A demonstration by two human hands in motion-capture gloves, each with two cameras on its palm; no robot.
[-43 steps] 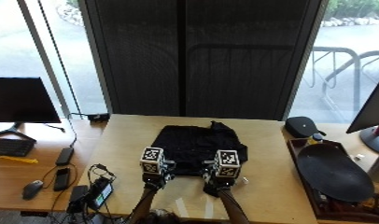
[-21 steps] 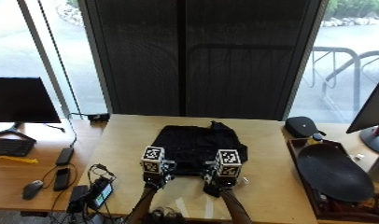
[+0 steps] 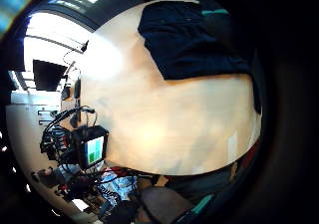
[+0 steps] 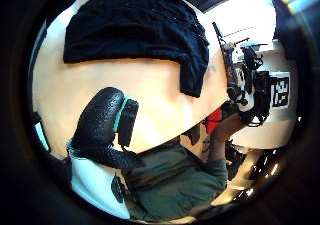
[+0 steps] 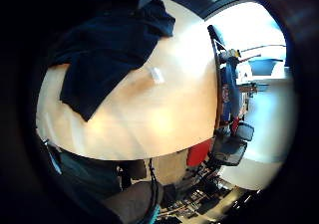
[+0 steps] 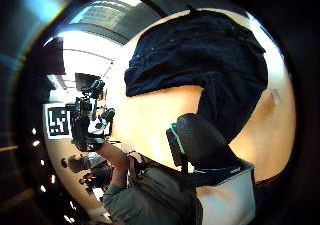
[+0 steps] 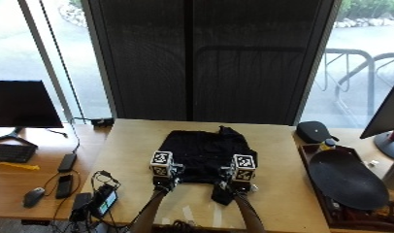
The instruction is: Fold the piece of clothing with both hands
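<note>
A light wooden table [image 7: 281, 145] set against tall windows with a dark blind [image 7: 203, 58] pulled down the middle.

Daylight comes in on both sides of the blind, with pavement and a metal railing [image 7: 352, 73] outside. To the left, a lower desk [image 7: 16, 170] holds a monitor [image 7: 23, 104], keyboard [image 7: 9, 153] and mouse [image 7: 34, 196]. On the right sit a second monitor [image 7: 385, 121] and a dark oval tray [image 7: 349, 179].
</note>
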